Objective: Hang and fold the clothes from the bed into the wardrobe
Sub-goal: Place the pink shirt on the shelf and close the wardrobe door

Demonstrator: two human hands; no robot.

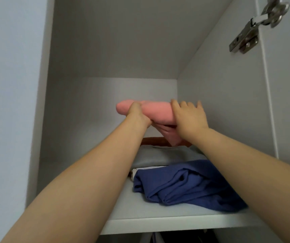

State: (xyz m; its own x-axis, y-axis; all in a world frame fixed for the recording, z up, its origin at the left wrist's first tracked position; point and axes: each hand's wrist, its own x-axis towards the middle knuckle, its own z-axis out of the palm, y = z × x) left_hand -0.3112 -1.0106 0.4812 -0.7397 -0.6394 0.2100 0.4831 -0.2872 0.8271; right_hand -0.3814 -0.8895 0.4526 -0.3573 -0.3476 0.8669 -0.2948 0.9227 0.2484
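Folded pink garment [158, 111] raised above the shelf [123, 211] toward its back edge. Gripped by left hand [137, 114], pressed flat-fingered by right hand [189, 117]. Beneath: grey garment [158, 156]; blue garment [184, 185] near front-right corner.

Head view, wide-angle, sole camera: I look forward and slightly up into the wardrobe [224, 106] from near, my left hand [138, 114] and right hand [189, 118] mid-frame, the shelf [158, 224] edge below my forearms.
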